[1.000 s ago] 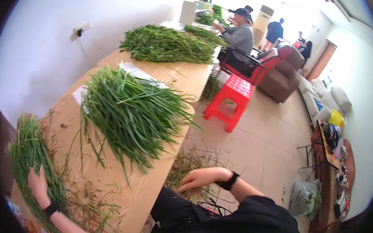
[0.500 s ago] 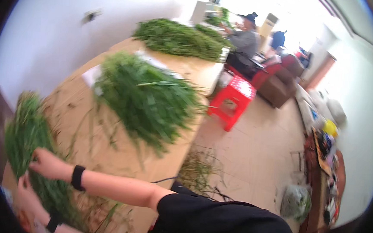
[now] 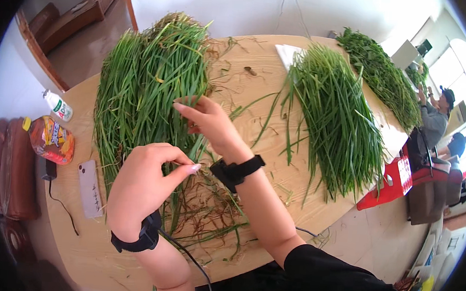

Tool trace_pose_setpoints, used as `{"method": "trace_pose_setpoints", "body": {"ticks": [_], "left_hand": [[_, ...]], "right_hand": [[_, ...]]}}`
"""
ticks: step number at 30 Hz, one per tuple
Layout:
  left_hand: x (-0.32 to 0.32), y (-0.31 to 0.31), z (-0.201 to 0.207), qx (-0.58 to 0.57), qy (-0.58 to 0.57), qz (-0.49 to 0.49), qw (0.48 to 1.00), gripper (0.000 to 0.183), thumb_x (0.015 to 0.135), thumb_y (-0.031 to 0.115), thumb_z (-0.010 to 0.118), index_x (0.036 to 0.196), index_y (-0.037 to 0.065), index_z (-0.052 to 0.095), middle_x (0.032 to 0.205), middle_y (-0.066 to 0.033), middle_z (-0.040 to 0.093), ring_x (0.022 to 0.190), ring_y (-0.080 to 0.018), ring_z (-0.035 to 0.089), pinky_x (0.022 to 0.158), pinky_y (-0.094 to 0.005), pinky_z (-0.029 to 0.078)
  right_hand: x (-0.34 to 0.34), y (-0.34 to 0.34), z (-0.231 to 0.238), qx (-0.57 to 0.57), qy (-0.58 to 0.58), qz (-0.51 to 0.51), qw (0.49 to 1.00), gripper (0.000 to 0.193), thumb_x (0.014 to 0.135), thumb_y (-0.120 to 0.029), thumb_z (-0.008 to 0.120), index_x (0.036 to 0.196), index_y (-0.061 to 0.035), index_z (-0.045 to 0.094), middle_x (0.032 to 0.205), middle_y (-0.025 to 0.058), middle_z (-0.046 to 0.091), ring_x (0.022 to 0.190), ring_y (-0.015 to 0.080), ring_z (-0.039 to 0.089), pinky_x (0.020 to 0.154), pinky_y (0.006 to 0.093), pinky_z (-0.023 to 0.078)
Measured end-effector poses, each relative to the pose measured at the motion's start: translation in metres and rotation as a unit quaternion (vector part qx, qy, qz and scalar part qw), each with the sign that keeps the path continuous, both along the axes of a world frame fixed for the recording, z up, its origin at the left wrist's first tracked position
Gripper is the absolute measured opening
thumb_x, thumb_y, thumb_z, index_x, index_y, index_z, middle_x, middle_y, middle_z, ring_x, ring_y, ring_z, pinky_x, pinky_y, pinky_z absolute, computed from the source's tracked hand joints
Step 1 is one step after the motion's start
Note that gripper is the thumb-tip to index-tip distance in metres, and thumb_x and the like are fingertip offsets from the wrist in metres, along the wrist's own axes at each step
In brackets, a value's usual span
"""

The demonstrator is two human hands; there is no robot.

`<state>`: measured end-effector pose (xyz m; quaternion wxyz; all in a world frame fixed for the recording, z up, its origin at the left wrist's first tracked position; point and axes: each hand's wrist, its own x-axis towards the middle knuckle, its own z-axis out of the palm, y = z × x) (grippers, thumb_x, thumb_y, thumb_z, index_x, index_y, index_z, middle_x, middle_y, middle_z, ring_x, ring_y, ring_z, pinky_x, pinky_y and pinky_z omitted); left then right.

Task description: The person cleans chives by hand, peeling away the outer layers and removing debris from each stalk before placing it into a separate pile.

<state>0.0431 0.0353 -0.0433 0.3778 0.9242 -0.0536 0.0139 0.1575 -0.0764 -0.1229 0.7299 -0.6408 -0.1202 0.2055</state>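
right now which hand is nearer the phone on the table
Left. The left hand is just right of the phone; the right hand is farther off, at the right edge of the leftmost greens.

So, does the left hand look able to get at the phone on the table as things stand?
Probably yes: the phone lies flat on the table just left of the left hand, with no large thing seen between them or on top of it.

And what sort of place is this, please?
Probably a living room or similar indoor space: a brown armchair stands beyond a wooden table, which bears heaps of long green leaves.
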Motion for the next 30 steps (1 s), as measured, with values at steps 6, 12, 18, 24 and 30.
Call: {"method": "trace_pose_setpoints", "body": {"ticks": [6,12,18,24,30], "left_hand": [[0.001,0.009,-0.005,-0.073,-0.079,0.078,0.991,0.028,0.078,0.022,0.063,0.092,-0.002,0.057,0.084,-0.0144,0.060,0.079,-0.0236,0.058,0.071,-0.0313,0.044],[0.013,-0.012,-0.013,-0.123,-0.064,-0.007,0.990,0.030,0.081,0.024,0.061,0.093,-0.003,0.054,0.079,-0.0122,0.059,0.071,-0.0202,0.055,0.067,-0.0303,0.044],[0.016,-0.021,-0.009,-0.258,-0.003,0.013,0.966,0.022,0.084,0.018,0.057,0.083,-0.004,0.055,0.062,-0.0048,0.054,0.053,-0.0099,0.048,0.052,-0.0234,0.039],[0.021,-0.020,-0.006,-0.421,-0.077,0.105,0.898,0.019,0.086,0.021,0.056,0.083,0.002,0.057,0.065,-0.0017,0.056,0.052,-0.0050,0.050,0.045,-0.0194,0.038],[0.021,-0.007,-0.003,-0.452,-0.135,0.249,0.846,0.029,0.085,0.032,0.057,0.084,0.003,0.059,0.071,-0.0038,0.060,0.059,-0.0083,0.057,0.046,-0.0207,0.044]], "right_hand": [[-0.005,-0.022,0.037,-0.026,-0.074,-0.028,0.997,0.024,0.085,-0.025,0.056,0.090,-0.0023,0.065,0.067,-0.0026,0.053,0.059,0.0048,0.048,0.055,0.0191,0.038],[-0.023,-0.044,0.074,0.190,-0.118,-0.154,0.962,0.022,0.086,-0.023,0.056,0.087,-0.0012,0.063,0.076,0.0012,0.060,0.059,0.0051,0.050,0.052,0.0199,0.042],[-0.026,-0.063,0.080,0.241,-0.146,-0.177,0.943,0.027,0.086,-0.023,0.056,0.100,0.0007,0.056,0.092,0.0047,0.059,0.072,0.0075,0.054,0.059,0.0215,0.045],[-0.043,-0.052,0.084,-0.002,-0.228,-0.114,0.967,0.051,0.077,-0.026,0.066,0.115,0.0019,0.046,0.104,0.0102,0.055,0.090,0.0135,0.052,0.071,0.0251,0.044],[-0.056,-0.061,0.105,-0.128,-0.523,-0.345,0.768,0.028,0.082,-0.013,0.058,0.106,0.0006,0.054,0.108,0.0116,0.055,0.097,0.0161,0.053,0.080,0.0264,0.044]]}}
